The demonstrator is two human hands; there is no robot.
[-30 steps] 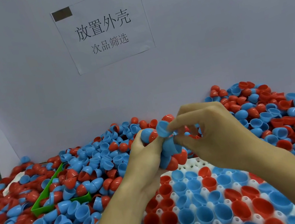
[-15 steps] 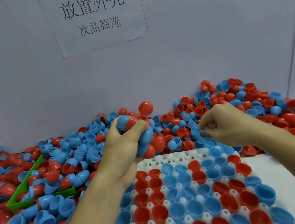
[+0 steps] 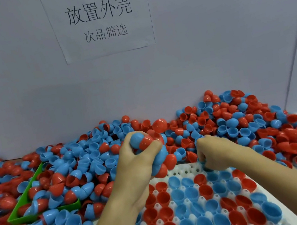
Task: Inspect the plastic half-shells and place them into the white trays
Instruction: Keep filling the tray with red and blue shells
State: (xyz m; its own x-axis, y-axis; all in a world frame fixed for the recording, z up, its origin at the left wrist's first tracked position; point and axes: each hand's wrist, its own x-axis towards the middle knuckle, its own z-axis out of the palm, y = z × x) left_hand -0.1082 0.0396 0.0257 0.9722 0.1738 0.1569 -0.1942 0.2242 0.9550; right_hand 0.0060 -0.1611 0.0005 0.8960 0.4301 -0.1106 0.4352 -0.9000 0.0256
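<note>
Left hand [image 3: 138, 161] grips an overfull clump of red and blue plastic half-shells [image 3: 154, 151] above the white moulded tray [image 3: 181, 170], right hand [image 3: 218, 153] curled at its far row, contents unclear; loose shells could spill.

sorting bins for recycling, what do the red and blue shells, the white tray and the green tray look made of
Red and blue half-shells: thin moulded plastic, glossy, showing highlights.
White tray: looks like moulded plastic, semi-matte, with formed pegs.
Green tray: rigid plastic by its straight, uniformly coloured walls; finish hard to judge.
</note>
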